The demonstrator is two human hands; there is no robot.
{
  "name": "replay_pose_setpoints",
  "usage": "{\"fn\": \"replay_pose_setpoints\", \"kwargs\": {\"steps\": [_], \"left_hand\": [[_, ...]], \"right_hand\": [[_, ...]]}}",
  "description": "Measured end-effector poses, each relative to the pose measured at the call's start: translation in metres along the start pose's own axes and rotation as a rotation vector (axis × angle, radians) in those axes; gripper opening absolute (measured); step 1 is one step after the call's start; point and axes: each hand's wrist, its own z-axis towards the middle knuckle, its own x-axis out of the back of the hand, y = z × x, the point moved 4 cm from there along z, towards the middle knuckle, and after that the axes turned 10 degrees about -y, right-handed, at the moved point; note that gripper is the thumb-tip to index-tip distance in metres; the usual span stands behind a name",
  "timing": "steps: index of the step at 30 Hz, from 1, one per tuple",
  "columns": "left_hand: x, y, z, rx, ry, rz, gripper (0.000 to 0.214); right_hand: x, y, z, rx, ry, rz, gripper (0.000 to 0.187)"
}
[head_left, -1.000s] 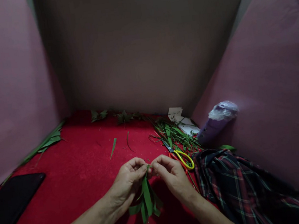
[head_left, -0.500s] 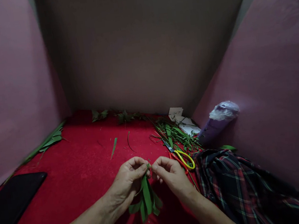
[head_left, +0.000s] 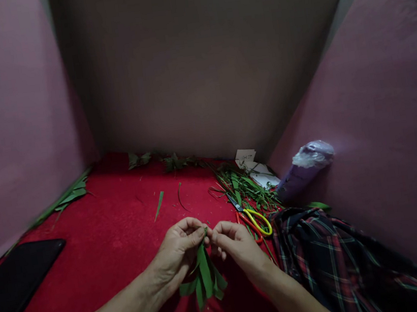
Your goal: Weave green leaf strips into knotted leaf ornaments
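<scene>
My left hand [head_left: 184, 242] is closed in a pinch on the top of a bunch of green leaf strips [head_left: 205, 274], which fans out downward over the red surface [head_left: 130, 258]. Thumb and forefinger of my right hand [head_left: 233, 242] are pressed together right beside the pinched top of the bunch. Whatever lies between those right fingertips is too small to make out. Just beyond my right hand lie scissors [head_left: 255, 221] with one yellow and one red handle.
Cut greenery [head_left: 249, 186] is heaped behind the scissors, near white paper cards [head_left: 260, 172]. A purple plastic-topped roll [head_left: 305, 166] leans at the right wall. Plaid cloth [head_left: 329, 257] lies at right, a black phone-like slab [head_left: 21, 283] at left. Leafy stems [head_left: 71, 194] line the left wall.
My right hand has shifted slightly left and down, bringing its fingertips closer to the top of the bunch. My left hand keeps its hold on the leaf strips.
</scene>
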Motion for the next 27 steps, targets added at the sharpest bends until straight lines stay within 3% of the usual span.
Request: {"fn": "replay_pose_setpoints", "kwargs": {"steps": [7,16,27], "left_hand": [[0.004,0.0,0.001,0.004,0.019,0.032,0.025],[0.003,-0.004,-0.001,0.013,0.042,0.125,0.027],[-0.004,-0.004,-0.003,0.063,0.037,0.13,0.03]], "right_hand": [[0.005,-0.005,-0.001,0.053,0.074,-0.052,0.031],[0.007,-0.012,-0.006,0.244,0.142,-0.246,0.011],[0.009,-0.013,-0.008,0.258,0.136,-0.273,0.012]]}}
